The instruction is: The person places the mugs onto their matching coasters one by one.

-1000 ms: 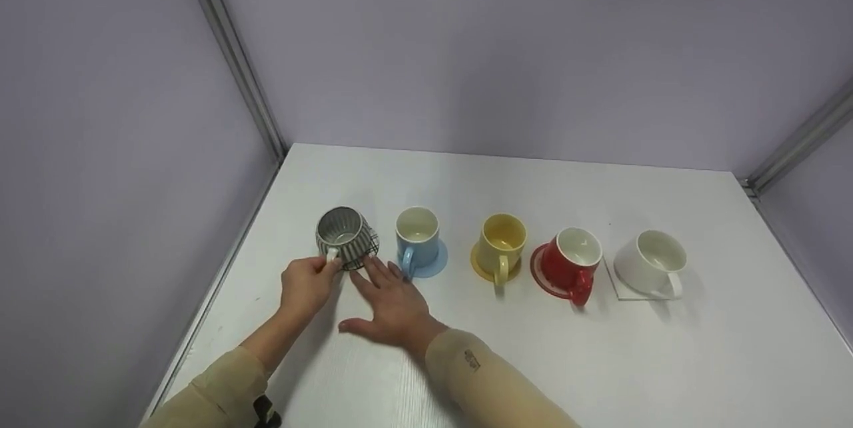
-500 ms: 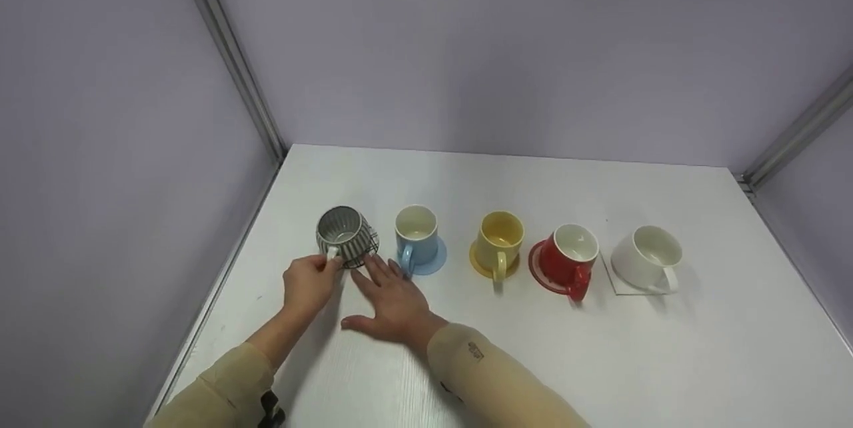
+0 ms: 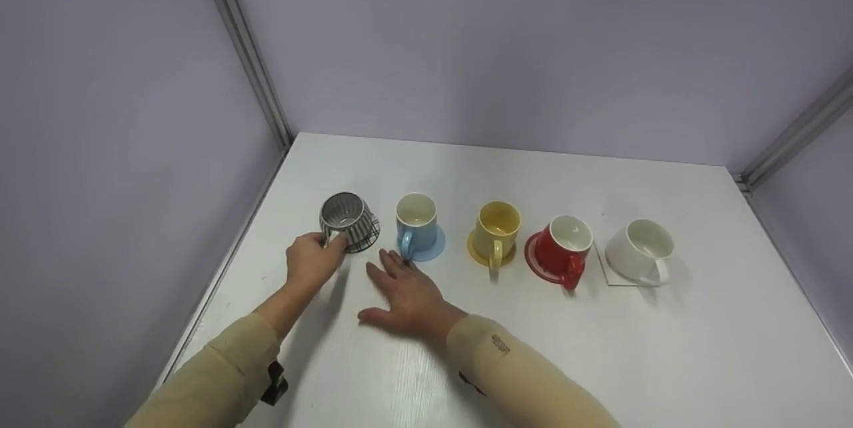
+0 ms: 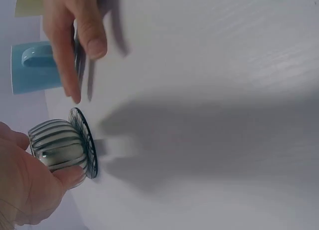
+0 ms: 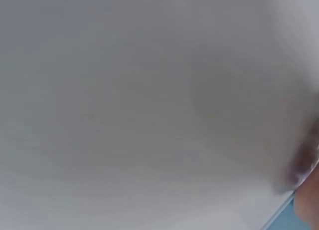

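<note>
My left hand (image 3: 312, 263) grips the handle of a grey-and-white striped mug (image 3: 355, 227). Under that mug lies a round coaster with a dark grid pattern (image 4: 91, 149), its rim showing on the right side in the head view. In the left wrist view my thumb lies along the mug's side. My right hand (image 3: 411, 300) is spread, fingers straight, low over the table and holding nothing. Its fingertips are right at the near edge of a blue coaster (image 3: 436, 249), on which a light blue mug (image 3: 424, 236) stands.
Farther right, in a row, are a yellow mug (image 3: 494, 235) on a yellow coaster, a red mug (image 3: 556, 258) on a red coaster and a white mug (image 3: 630, 258) on a square white coaster. Walls (image 3: 506, 55) enclose the white table (image 3: 600, 355) at the back and sides.
My right hand has drawn away from the grid coaster, shifting right toward the blue one. My left hand keeps hold of the striped mug's handle. The head view has shifted slightly.
</note>
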Tool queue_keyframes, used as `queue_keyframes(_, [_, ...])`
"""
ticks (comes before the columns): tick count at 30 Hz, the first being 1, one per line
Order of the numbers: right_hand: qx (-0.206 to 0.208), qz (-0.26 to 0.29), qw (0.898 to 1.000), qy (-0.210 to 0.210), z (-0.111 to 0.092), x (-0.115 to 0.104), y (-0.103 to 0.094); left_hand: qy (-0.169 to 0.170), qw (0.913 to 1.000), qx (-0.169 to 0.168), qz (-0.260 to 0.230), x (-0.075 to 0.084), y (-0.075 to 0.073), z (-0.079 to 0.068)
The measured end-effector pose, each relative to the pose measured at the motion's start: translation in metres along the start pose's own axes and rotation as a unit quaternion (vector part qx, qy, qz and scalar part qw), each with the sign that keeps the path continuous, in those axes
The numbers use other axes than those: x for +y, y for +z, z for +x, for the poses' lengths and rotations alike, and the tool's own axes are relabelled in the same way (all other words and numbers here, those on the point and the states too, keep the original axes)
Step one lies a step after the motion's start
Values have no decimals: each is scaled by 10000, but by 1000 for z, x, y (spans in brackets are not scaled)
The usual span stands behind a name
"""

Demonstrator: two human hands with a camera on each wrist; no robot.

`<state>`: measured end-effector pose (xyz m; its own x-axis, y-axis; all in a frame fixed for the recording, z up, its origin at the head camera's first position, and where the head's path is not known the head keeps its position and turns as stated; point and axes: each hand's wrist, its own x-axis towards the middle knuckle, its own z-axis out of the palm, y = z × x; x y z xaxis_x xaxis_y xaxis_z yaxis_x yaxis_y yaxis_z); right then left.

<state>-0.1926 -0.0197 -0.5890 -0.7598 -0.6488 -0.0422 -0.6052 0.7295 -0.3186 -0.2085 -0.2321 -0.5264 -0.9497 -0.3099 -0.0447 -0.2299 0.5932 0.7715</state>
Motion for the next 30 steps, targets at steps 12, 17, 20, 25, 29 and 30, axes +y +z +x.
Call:
queue_keyframes(12, [-117,-43,9999,-48,-25,17,-6,90,9997,-195,133,31,-8,25])
queue_keyframes(17, [-52,-364,9993,35,-31,31,-21,486,9984,-162,246,44,-9,33])
queue_keyframes(20, [-12,-499,9988,29,-35,39,-29,726,9966,-185,339,51,-9,35])
queue_keyframes(25, [11,-393,9991,171,-43,45,-51,1080,9920,-337,569,61,-5,35])
queue_keyframes(29, [253,-214,9986,407,-51,51,-74,1431,9834,-543,971,70,2,34])
queue_keyframes(30, [339,-198,9981,477,-53,54,-80,1534,9806,-563,1086,72,4,34])
